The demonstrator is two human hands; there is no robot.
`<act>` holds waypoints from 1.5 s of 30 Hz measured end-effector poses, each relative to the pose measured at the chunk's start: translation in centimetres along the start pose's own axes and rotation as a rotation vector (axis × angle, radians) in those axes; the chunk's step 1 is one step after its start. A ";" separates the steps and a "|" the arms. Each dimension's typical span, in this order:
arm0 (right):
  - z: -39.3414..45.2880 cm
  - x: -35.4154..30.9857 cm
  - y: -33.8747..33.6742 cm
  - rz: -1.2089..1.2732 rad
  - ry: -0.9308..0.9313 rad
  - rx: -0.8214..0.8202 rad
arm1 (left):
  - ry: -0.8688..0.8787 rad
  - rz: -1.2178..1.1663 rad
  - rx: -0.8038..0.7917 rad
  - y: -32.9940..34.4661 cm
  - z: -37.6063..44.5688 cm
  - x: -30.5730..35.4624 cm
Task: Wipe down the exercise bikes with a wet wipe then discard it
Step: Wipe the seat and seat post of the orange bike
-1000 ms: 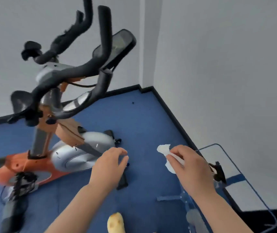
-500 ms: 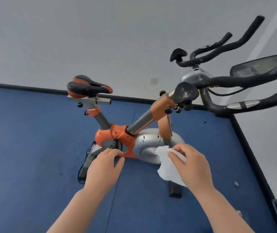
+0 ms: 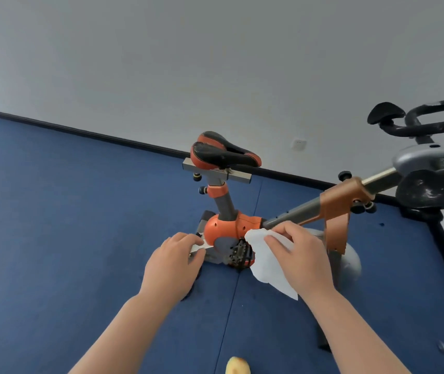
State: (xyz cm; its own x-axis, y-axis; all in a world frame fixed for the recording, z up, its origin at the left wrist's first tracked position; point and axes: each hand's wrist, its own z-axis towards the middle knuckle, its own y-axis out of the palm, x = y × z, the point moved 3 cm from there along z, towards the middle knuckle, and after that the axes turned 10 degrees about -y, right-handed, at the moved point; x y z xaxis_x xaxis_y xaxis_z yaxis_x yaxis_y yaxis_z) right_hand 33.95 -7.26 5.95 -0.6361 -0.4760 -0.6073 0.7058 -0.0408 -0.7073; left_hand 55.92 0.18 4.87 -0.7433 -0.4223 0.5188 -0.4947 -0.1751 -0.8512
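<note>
Room: a plain grey-white wall (image 3: pixel 215 63) with a dark skirting line where it meets the floor; a small white socket (image 3: pixel 299 144) sits low on the wall, far right of the saddle.
Floor: blue carpet (image 3: pixel 67 238), laid in panels with a seam running toward the near edge.
Bike: the exercise bike (image 3: pixel 231 228) stands on the carpet, far from the person and a little to the right; its black and orange saddle (image 3: pixel 223 153) is at the left end, the black handlebars (image 3: pixel 426 122) at the far right.
Wipe: the wet wipe (image 3: pixel 266 263) hangs half unfolded, in front of the orange frame housing and the pedal (image 3: pixel 239 252).
Right hand: the right hand (image 3: pixel 300 259) pinches the upper edge of the wipe between thumb and fingers.
Left hand: the left hand (image 3: pixel 173 261) has curled fingers that seem to pinch a small white scrap, maybe a corner of the wipe; I cannot tell for sure.
Step in hand: I judge it is opening the wipe before the first stroke.
Advice: spread it flat over the fingers, so more wet surface meets the frame; begin at the saddle and handlebars, which are touched most, and leave the dirty pedal for last.
Risk: a thin wipe can catch on the pedal teeth and tear.
</note>
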 end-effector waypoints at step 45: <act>30.7 0.8 23.9 0.078 0.226 0.400 | 0.242 -0.078 -0.209 -0.6 41.5 -2.9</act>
State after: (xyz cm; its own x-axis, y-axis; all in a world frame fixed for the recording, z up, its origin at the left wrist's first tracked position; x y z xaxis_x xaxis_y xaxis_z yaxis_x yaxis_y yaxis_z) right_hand 59.88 -35.61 -0.37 -0.5967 -0.2895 -0.7484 0.7910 -0.3693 -0.4878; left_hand 77.07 -35.39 0.56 -0.7728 -0.1864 0.6067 -0.6172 -0.0020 -0.7868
